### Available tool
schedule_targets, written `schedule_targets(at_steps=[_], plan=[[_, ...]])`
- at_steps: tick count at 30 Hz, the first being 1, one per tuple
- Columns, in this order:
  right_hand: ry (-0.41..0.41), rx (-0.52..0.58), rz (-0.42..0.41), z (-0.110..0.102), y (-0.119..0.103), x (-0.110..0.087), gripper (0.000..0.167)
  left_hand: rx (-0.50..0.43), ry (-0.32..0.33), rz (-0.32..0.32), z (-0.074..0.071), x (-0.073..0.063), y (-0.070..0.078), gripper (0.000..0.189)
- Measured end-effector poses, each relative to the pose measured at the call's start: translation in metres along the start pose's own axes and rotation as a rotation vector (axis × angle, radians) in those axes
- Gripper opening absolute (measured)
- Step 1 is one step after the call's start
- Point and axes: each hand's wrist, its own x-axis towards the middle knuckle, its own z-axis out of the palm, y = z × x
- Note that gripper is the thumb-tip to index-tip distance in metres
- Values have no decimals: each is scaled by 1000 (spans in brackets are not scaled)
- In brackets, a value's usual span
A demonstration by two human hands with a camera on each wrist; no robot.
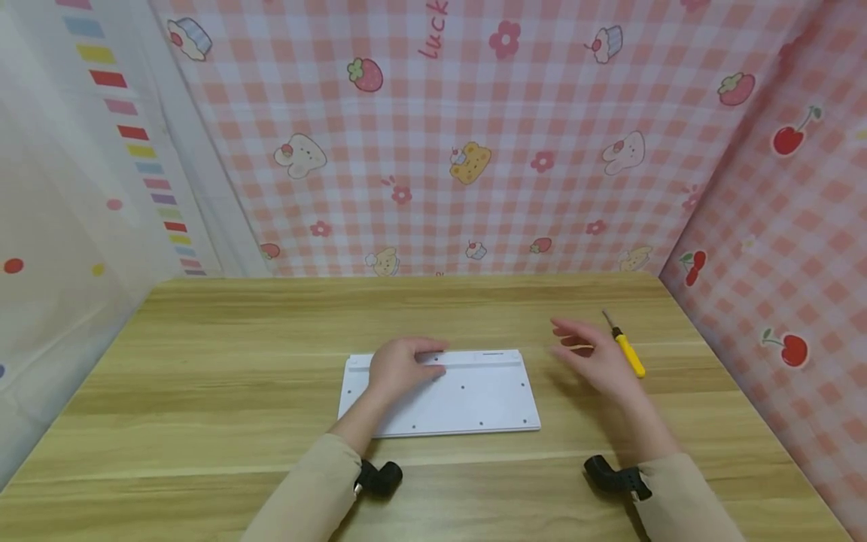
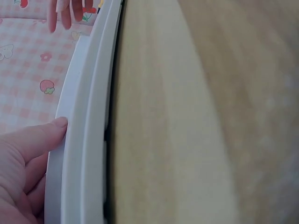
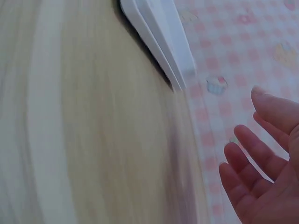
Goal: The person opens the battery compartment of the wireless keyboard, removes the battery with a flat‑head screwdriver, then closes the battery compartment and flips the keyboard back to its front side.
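Observation:
A flat white keyboard (image 1: 488, 403) lies face down on the table, small screw holes dotting its back and a raised ridge along its far side. At the ridge, left of centre, my left hand (image 1: 396, 373) grips it, the thumb (image 2: 49, 133) on the near face and the other fingers partly hidden behind. Off the keyboard's right end hovers my right hand (image 1: 599, 361), touching nothing, its fingers (image 3: 252, 144) loosely bent and apart. Just beyond that hand rests a screwdriver (image 1: 630, 357) with a yellow handle, its tip pointing away from me.
The wood-grain table (image 1: 203, 391) stretches to both sides and towards me. A pink checked cloth (image 1: 420, 150) hangs along its back edge, another cloth (image 1: 779, 248) on the right and a pale curtain (image 1: 68, 226) on the left.

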Motion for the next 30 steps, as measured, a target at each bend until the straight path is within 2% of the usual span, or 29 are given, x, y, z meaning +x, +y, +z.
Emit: schedule_targets(at_steps=[6, 13, 19, 30], plan=[[-96, 27, -26, 23, -6, 13, 45, 35, -23, -23, -2, 3, -3, 33], [-167, -43, -52, 44, -14, 26, 34, 27, -38, -24, -2, 5, -5, 28], [-174, -105, -74, 56, -17, 35, 21, 40, -38, -33, -2, 5, -3, 27], [-168, -83, -31, 63, -20, 39, 10, 45, -38, -47, -2, 5, -3, 28]])
